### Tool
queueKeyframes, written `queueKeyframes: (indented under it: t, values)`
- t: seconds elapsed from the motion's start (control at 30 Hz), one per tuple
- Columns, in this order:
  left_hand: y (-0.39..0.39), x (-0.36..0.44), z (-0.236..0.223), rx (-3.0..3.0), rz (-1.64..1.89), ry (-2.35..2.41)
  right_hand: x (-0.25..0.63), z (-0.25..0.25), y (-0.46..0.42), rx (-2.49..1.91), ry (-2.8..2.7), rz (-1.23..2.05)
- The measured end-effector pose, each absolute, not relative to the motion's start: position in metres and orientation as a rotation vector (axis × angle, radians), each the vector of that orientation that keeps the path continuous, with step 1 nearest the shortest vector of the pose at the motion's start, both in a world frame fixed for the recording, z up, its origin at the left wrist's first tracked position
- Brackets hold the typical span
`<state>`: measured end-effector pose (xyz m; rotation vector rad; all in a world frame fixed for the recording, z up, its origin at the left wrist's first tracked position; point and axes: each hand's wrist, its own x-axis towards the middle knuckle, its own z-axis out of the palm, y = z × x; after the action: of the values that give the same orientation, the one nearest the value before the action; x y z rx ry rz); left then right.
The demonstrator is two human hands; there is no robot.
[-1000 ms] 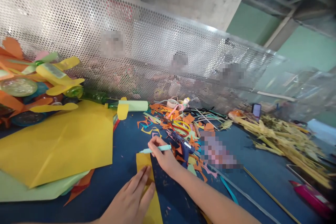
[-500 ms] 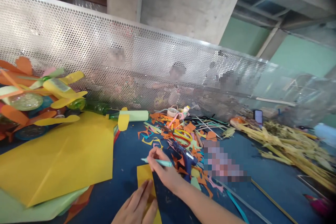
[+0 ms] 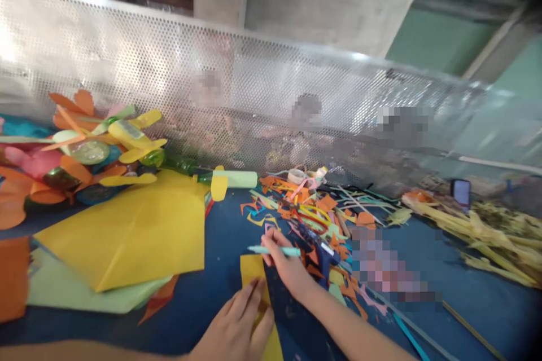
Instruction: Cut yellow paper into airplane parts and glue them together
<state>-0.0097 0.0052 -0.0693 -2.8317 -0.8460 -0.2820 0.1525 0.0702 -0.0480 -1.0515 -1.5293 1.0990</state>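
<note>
A narrow strip of yellow paper (image 3: 253,265) lies on the dark blue table in front of me. My left hand (image 3: 237,321) rests flat on it, fingers stretched out and pressing it down. Just past the strip's far end, my right hand (image 3: 285,265) pinches a light teal pen (image 3: 290,251). The pen is nearly level, and its tip points left, above the table and apart from the paper. Colourful paper scraps (image 3: 311,203) lie beyond and to the right of my right hand. Among them is a dark blue glue gun (image 3: 324,256).
Large yellow sheets (image 3: 165,231) lie on the left over pale green paper (image 3: 101,287). Behind them are bottles with paper petals (image 3: 131,135) and a green bottle (image 3: 237,179). Dried husks (image 3: 499,242) and a phone (image 3: 460,192) lie to the right. A perforated metal screen (image 3: 262,79) borders the back.
The pen tip has lifted from the strip's far edge and now hovers past it. My left hand stays on the strip. The view has swung left, so things appear further right.
</note>
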Motion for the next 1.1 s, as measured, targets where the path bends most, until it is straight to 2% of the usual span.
queueKeyframes:
  t: [0.13,0.3,1.1]
  values:
    - [-0.011,-0.012,-0.049,-3.127,-0.36,-1.046,0.156,-0.053,0.072,-1.074,-1.576,1.053]
    - [-0.009,-0.012,-0.047,-3.304,-0.319,-1.126,0.159,-0.059,0.077,-1.167,-1.559,1.039]
    - [-0.005,-0.012,-0.049,-3.348,-0.306,-1.089,0.16,-0.061,0.073,-1.198,-1.675,1.118]
